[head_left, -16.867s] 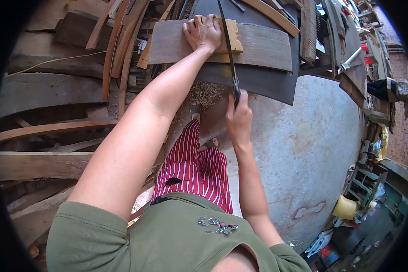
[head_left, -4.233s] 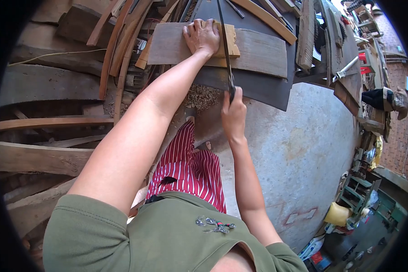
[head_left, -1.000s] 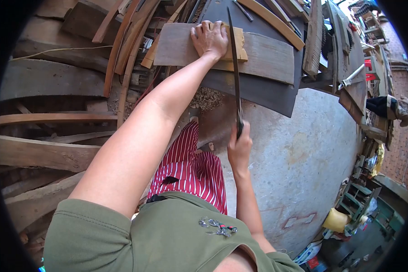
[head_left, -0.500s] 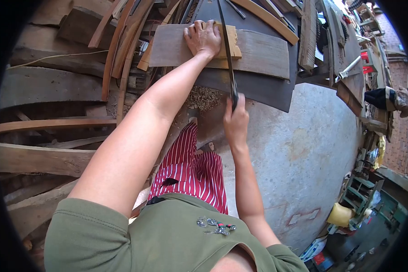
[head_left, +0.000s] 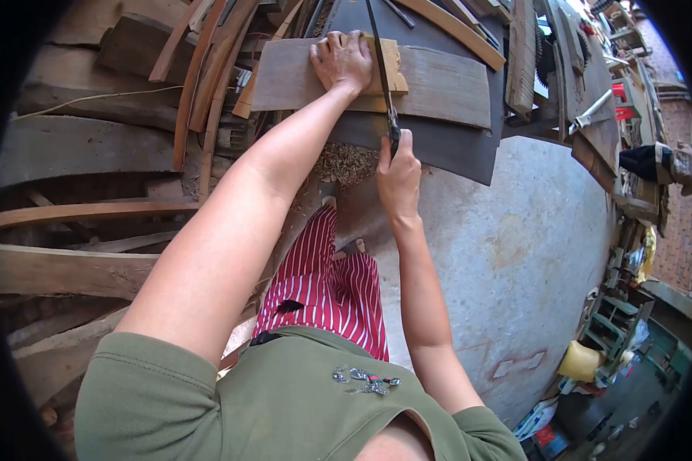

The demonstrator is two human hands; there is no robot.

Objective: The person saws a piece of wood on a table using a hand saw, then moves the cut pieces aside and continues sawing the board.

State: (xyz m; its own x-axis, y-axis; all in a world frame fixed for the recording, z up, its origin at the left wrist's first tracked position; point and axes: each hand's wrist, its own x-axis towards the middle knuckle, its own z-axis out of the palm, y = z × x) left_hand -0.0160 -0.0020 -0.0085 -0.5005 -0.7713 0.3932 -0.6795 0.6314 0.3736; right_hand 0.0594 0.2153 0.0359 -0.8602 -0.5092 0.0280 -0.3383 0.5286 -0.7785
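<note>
My left hand [head_left: 341, 61] presses down on a yellowish wooden block [head_left: 394, 71], its fingers bent over the far edge. The block lies across a long greyish board [head_left: 450, 84], which rests on a dark tabletop [head_left: 454, 150]. In my right hand [head_left: 400, 170], closed round the dark handle, is a handsaw [head_left: 382, 65]. Its narrow blade runs away from me across the block, just right of my left hand. The right end of the block has a ragged, notched edge.
Curved wooden strips [head_left: 200, 84] and stacked planks [head_left: 84, 150] crowd the left side. Wood shavings [head_left: 346, 163] lie below the table edge. More timber [head_left: 524, 61] stands at the right. A yellow container [head_left: 580, 361] sits at the lower right. Another person [head_left: 657, 163] is at the far right.
My right hand has pushed forward, away from my body, carrying the saw with it. My left hand stays on the block.
</note>
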